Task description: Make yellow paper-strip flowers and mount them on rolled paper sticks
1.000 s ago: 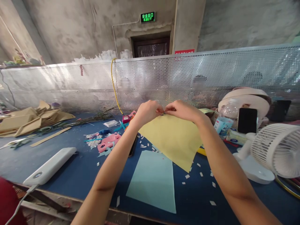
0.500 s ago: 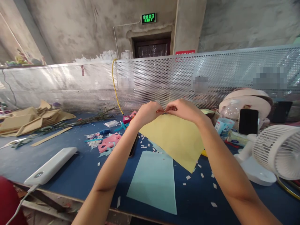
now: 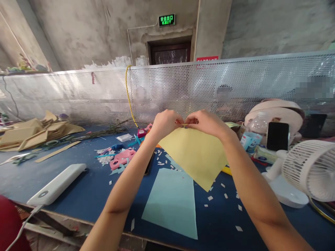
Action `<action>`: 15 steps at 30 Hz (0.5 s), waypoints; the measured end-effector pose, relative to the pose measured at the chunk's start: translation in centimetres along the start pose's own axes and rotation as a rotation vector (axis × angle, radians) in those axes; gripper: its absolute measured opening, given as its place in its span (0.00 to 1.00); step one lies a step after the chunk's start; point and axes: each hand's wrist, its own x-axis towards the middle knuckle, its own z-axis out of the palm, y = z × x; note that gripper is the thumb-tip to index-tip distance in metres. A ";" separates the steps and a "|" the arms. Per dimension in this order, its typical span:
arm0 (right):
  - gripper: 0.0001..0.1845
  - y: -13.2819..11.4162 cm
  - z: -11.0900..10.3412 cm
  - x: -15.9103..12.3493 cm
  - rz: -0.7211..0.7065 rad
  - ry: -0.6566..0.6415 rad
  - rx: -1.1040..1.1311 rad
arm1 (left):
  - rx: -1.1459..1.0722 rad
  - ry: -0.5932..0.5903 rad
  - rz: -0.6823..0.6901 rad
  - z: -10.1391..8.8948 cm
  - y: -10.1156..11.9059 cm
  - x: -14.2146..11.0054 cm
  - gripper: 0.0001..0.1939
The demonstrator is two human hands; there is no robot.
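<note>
A yellow sheet point(image 3: 196, 150), paper or thin felt, hangs from its top edge with a corner pointing down toward me. My left hand point(image 3: 167, 123) pinches that top edge between closed fingertips. Right beside it, my right hand point(image 3: 205, 122) pinches the same edge, the fingertips of both hands almost touching. The exact fold between the fingers is too small to make out. Below the yellow sheet, a light blue sheet point(image 3: 172, 202) lies flat on the blue table. Part of another light blue piece point(image 3: 174, 162) shows under the yellow one.
Small white scraps point(image 3: 210, 198) lie around the sheets. At left are a white power bank point(image 3: 57, 184), pink cut pieces point(image 3: 123, 158) and brown cardboard point(image 3: 23, 136). At right stand a white fan point(image 3: 309, 169), a phone point(image 3: 277, 136) and a pale bag point(image 3: 274, 108). A perforated metal panel point(image 3: 170, 90) rises behind.
The yellow sheet's lower corner has swung a little left and up. Both hands remain at its top edge, with their fingertips slightly shifted; a bit of yellow now shows between them.
</note>
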 end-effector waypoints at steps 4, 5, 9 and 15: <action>0.07 -0.2 -0.2 -0.1 -0.002 0.041 -0.027 | 0.014 -0.025 0.038 -0.1 0.0 -0.1 0.08; 0.06 -0.2 -0.2 -0.1 0.000 0.053 -0.037 | 0.034 -0.032 0.059 -0.1 0.0 -0.1 0.09; 0.04 -0.1 -0.2 -0.1 0.008 0.076 -0.065 | 0.122 -0.036 0.112 0.2 0.0 -0.2 0.13; 0.06 0.0 -0.4 -0.1 -0.020 0.065 0.007 | 0.090 0.033 0.067 -0.1 0.1 -0.2 0.09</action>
